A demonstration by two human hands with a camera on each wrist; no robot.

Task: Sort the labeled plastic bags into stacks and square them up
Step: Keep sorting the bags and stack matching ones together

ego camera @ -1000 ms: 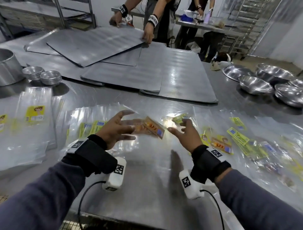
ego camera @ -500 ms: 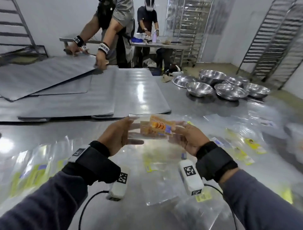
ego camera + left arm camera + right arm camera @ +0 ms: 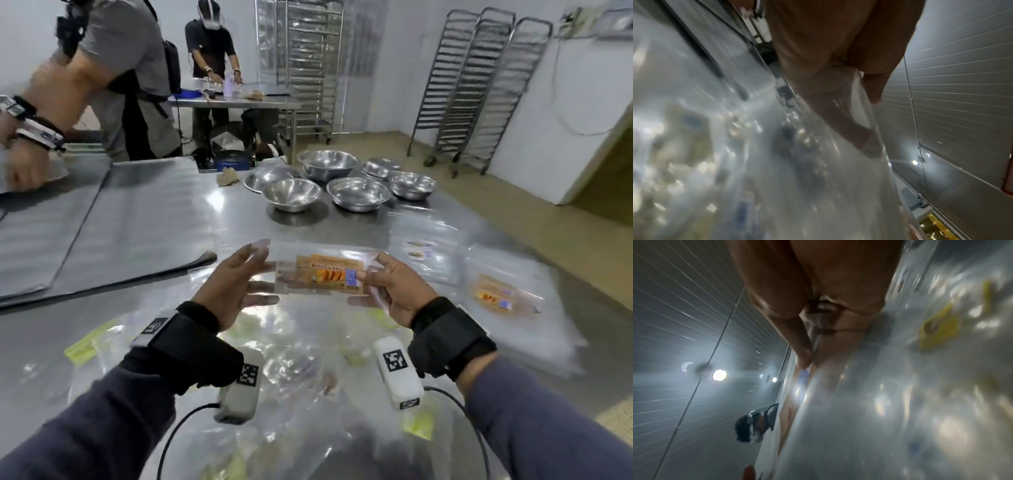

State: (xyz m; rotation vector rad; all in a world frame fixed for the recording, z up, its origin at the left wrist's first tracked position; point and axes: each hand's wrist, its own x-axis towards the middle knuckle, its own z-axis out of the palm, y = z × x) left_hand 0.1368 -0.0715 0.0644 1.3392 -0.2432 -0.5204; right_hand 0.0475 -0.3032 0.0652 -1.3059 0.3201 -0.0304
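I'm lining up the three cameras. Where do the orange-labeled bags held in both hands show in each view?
Head: orange-labeled bags at centre, between both hands.
Left wrist: clear edge under the thumb; label unseen.
Right wrist: orange label at the thumb tip.
Shared landmark: steel table.

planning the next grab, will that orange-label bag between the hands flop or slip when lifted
Likely floppy: the orange-label bag is thin clear film, spanned between left hand and right hand. Probably light, held by fingertips only. Possibly slippery, since the film looks glossy.

We see an orange label (image 3: pixel 329 277) with a blue patch; yellow labels (image 3: pixel 79 348); silver bowls (image 3: pixel 292 194); black wrist straps (image 3: pixel 451 337).
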